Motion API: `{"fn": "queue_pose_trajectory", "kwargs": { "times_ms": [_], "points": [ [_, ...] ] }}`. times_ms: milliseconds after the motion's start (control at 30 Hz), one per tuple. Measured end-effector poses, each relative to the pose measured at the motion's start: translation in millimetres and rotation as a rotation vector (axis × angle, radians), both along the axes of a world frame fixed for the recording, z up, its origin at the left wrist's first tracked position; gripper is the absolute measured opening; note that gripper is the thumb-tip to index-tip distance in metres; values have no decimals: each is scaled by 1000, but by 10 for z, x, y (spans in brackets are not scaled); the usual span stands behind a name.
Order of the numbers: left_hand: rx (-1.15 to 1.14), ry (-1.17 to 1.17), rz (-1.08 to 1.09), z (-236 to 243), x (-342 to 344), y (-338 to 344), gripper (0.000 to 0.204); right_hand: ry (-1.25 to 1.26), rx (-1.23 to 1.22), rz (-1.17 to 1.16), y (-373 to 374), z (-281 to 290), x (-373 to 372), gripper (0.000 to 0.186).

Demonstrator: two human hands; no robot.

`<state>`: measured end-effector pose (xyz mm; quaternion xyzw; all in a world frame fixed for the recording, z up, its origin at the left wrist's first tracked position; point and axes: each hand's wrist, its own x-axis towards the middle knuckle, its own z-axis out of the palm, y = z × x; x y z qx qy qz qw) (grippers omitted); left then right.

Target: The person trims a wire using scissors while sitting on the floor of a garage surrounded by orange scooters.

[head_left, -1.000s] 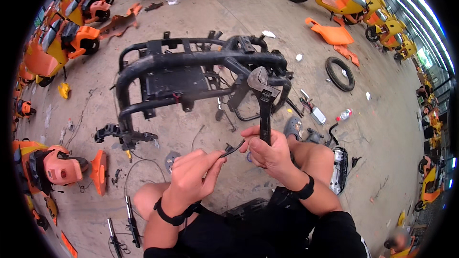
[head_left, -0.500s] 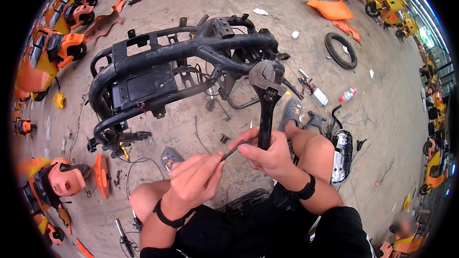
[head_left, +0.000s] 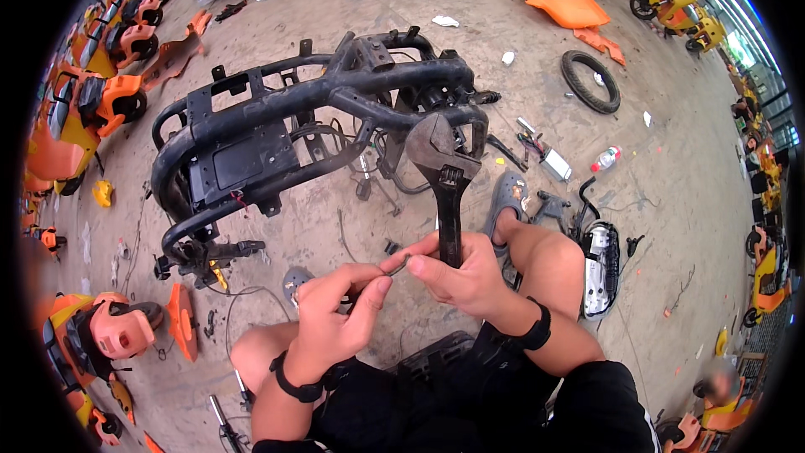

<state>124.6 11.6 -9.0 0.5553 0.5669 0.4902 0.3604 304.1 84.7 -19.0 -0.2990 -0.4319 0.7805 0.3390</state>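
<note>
Pinching with the left hand [head_left: 340, 306], thumb pressed against forefinger, one end of a short dark strip [head_left: 397, 268]. Pinching the strip's other end with the thumb and forefinger of the right hand [head_left: 457, 273], almost fingertip to fingertip with the left. Partly hidden by the fingers there; too small to tell whether wire or flat band. Also wrapped in the right hand: the black handle of a large adjustable wrench [head_left: 450, 210], head toward the top of the view.

Around both wrists, black bands. Seated, knees apart, in black clothing, with a grey clog [head_left: 507, 201] on the right foot and another on the left.

Beyond the hands, on a bare concrete floor [head_left: 377, 0]: a black tubular scooter frame [head_left: 251, 105], partly overlapped by the wrench head. To the right of the frame, near the right foot: a silver box [head_left: 554, 164] with wires, and a clear bottle [head_left: 607, 158] with a red cap. Farther out on that side: a black tyre [head_left: 575, 88] lying flat and orange body panels [head_left: 566, 10]. At the left, an orange panel [head_left: 180, 321] beside an orange scooter [head_left: 122, 323]. Along both far sides, rows of orange and yellow scooters.
</note>
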Motion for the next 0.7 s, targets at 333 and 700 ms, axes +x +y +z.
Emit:
{"fn": "queue_pose_trajectory", "kwargs": {
  "times_ms": [333, 700],
  "points": [
    [-203, -275, -102, 62, -98, 61, 8, -4, -82, 56, 12, -2, -2, 20],
    [-13, 24, -9, 10, 35, 56, 13, -140, 66, -8, 8, -39, -26, 21]
  ]
}}
